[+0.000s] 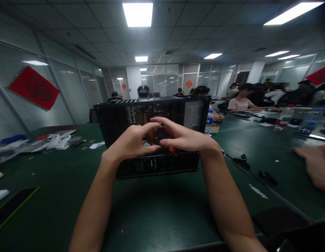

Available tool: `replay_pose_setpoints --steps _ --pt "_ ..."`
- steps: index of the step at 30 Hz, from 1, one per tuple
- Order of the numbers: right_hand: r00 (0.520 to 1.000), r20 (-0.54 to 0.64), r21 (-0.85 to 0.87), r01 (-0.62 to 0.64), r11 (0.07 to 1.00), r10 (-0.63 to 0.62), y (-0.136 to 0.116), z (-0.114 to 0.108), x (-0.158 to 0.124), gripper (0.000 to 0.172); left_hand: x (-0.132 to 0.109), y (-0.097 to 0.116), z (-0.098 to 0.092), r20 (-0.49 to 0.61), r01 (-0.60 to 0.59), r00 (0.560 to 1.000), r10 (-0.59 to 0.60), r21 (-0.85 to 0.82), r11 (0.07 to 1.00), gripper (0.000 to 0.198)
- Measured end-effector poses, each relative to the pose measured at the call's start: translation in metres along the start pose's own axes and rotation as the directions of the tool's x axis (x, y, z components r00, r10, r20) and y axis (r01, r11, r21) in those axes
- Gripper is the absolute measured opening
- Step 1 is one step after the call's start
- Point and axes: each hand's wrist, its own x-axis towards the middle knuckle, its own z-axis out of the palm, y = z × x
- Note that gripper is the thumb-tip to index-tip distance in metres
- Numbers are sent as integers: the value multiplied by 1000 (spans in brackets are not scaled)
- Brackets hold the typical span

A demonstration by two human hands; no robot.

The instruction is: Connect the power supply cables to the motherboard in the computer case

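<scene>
A black computer case (152, 164) lies open on its side on the dark green table (141, 213), its inner boards and orange wires facing me. Both my hands reach into its middle. My left hand (132, 141) has its fingers curled and pinched together over something inside that I cannot make out. My right hand (182, 136) meets it from the right, fingers bent and pressed against the same spot. What lies under the fingertips is hidden by the hands.
White cloths and small parts (57, 141) lie at the left. A dark tablet (12, 206) sits near the left front edge. Black small parts (267, 176) and water bottles (284, 117) are on the right. Another person's hand (316, 164) rests at the right edge; several people sit behind.
</scene>
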Motion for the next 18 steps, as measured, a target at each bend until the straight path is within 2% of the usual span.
replay_pose_setpoints --steps 13,18 --pt "997 -71 38 23 999 -20 -1 5 4 69 0 -2 1 -18 21 1000 -21 -28 999 58" --pt "998 -51 12 31 999 -30 1 4 6 69 0 -6 1 -32 8 999 -9 -20 1000 55"
